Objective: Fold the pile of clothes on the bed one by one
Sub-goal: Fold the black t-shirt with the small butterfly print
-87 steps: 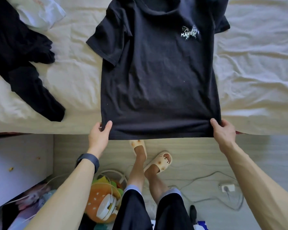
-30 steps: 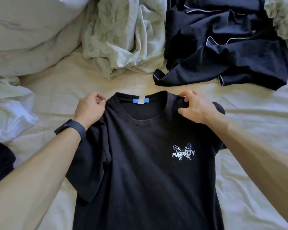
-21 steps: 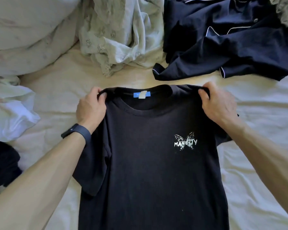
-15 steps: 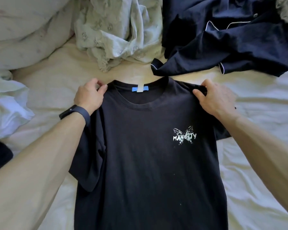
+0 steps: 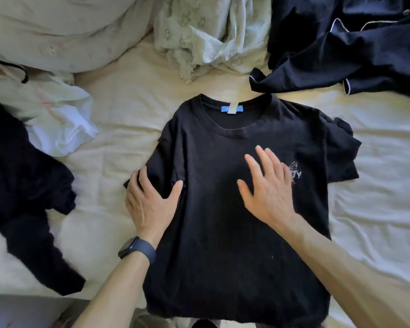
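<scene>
Here, taken from left to right on the bed sheet (image 5: 376, 185):

- Black garment (image 5: 21, 185), crumpled, well to the left of the left hand, with one long part trailing toward the near edge.
- White cloth (image 5: 57, 124), bunched, up and left of the same hand and touching the black garment.
- Left hand (image 5: 149, 204), dark watch (image 5: 136, 249) at the wrist. It lies flat and relaxed with fingers straight and thumb spread, resting on the left sleeve and side of the black T-shirt (image 5: 223, 245).
- The T-shirt lies face up under both hands, collar away from the person, blue label (image 5: 231, 109) showing inside the neck, hem at the near edge.
- Pale patterned garment (image 5: 211, 36), heaped, far beyond the hands and past the collar.
- Right hand (image 5: 268, 192), palm down and fingers spread straight, pressing on the shirt's chest and gripping nothing.
- White printed logo (image 5: 295, 171), just right of that hand's fingers and partly covered by them.
- Navy garment with white piping (image 5: 353, 43), rumpled, up and right of the right hand, one corner near the collar.
</scene>
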`<state>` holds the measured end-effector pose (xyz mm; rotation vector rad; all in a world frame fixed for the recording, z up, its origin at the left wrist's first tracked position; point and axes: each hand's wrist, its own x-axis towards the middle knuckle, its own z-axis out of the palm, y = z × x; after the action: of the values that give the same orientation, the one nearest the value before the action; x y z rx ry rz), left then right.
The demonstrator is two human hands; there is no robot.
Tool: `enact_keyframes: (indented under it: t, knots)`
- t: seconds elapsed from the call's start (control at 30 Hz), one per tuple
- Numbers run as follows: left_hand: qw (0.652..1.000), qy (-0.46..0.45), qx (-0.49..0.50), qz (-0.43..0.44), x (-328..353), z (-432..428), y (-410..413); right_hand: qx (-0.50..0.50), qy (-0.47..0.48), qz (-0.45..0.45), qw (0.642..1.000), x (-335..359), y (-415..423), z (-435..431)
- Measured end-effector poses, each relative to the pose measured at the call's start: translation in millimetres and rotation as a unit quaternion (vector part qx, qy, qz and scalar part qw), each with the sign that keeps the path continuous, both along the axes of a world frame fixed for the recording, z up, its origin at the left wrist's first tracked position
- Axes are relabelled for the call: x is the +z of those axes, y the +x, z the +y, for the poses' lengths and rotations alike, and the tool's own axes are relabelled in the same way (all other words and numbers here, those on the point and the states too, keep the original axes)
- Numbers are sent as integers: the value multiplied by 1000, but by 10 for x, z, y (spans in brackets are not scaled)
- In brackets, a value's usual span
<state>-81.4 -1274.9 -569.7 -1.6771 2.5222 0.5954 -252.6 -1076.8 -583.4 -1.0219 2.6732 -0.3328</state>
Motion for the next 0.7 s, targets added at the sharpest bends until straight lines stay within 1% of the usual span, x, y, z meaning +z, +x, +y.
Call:
enact_keyframes:
  t: [0.1,0.17,0.2,0.27,0.33,0.4,0.43,0.47,0.5,0.53,0.57,0.6,0.63,0.67,0.7]
  knots:
    - [996,77,52,3,35,-176,251,26,20,-103,994,37,425,-371]
    - [995,89,44,-9,72,-350,322,44,80,-161,983,-3,605,-541]
    - [995,87,41,-20,85,-442,335,54,116,-175,976,-35,658,-590]
    - [994,90,41,-39,118,-608,339,70,168,-174,968,-85,705,-639]
    - [991,116,52,-44,133,-722,339,78,191,-173,963,-90,704,-662]
    - [990,117,-10,-73,125,-794,338,83,208,-175,959,-73,677,-684]
    - [989,121,-42,-74,123,-827,342,84,213,-175,958,-63,663,-695]
    - [989,132,-43,-47,128,-879,348,80,217,-174,957,-51,652,-705]
    - [989,146,-13,8,147,-965,351,72,219,-173,958,-35,648,-715]
    - [984,154,42,77,184,-1087,358,61,219,-171,959,-14,655,-720]
    - [974,141,106,141,230,-1248,382,51,219,-169,960,4,677,-719]
    - [963,106,157,193,289,-1427,409,44,219,-163,961,15,707,-715]
    - [954,69,187,224,330,-1605,440,41,222,-157,961,22,735,-715]
    - [952,48,194,233,340,-1756,466,43,229,-152,960,27,756,-721]
    - [954,52,184,232,328,-1865,484,44,237,-153,958,32,768,-735]
